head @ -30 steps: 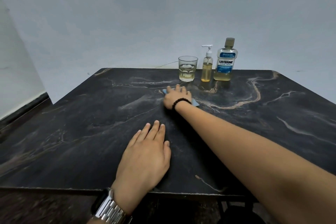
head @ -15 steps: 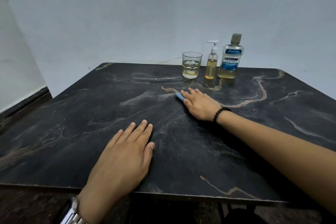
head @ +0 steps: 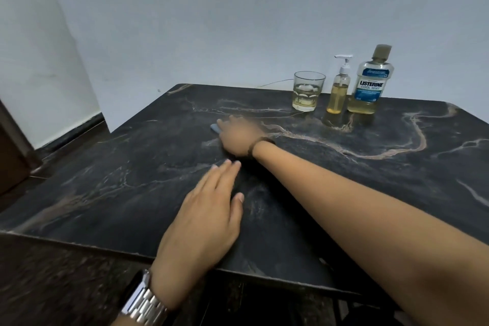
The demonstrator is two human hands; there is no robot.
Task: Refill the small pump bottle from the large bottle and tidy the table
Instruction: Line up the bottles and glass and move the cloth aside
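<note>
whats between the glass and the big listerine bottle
The small pump bottle stands between the glass and the large bottle, all in a row along the table's far edge, as the head view shows.

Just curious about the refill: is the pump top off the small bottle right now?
No, the white pump top sits on the small pump bottle, which stands between the glass and the large bottle.

**A plain room at home**

A dark marble-patterned desk (head: 132, 180) stands in a corner of bare, pale painted walls (head: 211, 21) with a dark skirting (head: 71, 130). At the desk's far right edge stand household things: a glass (head: 308, 91), a pump bottle (head: 339, 87) and a mouthwash bottle (head: 371, 82).
</note>
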